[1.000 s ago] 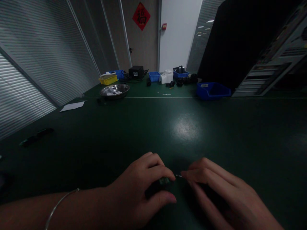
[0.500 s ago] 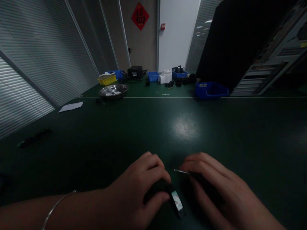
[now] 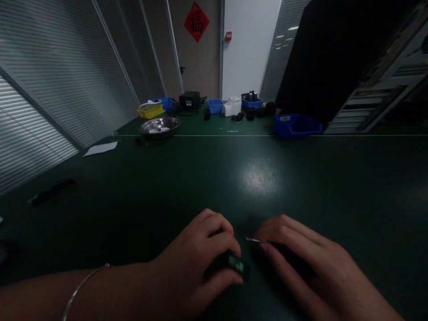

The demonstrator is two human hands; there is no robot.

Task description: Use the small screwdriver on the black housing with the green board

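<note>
My left hand [image 3: 203,254] is closed around a small black part with a green circuit board [image 3: 236,264], gripped between thumb and fingers just above the table. Most of that part is covered by the fingers. To the right, my right hand [image 3: 294,256] is closed on thin metal tweezers [image 3: 253,240]. Only the tips show, pointing left toward the left hand, a short gap from the green board. The tweezers' rear end is hidden in the palm.
On the dark green table [image 3: 187,178] stand a metal bowl [image 3: 160,128], a yellow bin [image 3: 151,111] and a blue bin [image 3: 297,126] toward the back. A white paper [image 3: 100,149] and a dark strip-like object [image 3: 52,191] lie at the left.
My left hand has turned the black part: its lit face now shows green and its end points more to the right. The right hand keeps the tweezers nearly in place.
</note>
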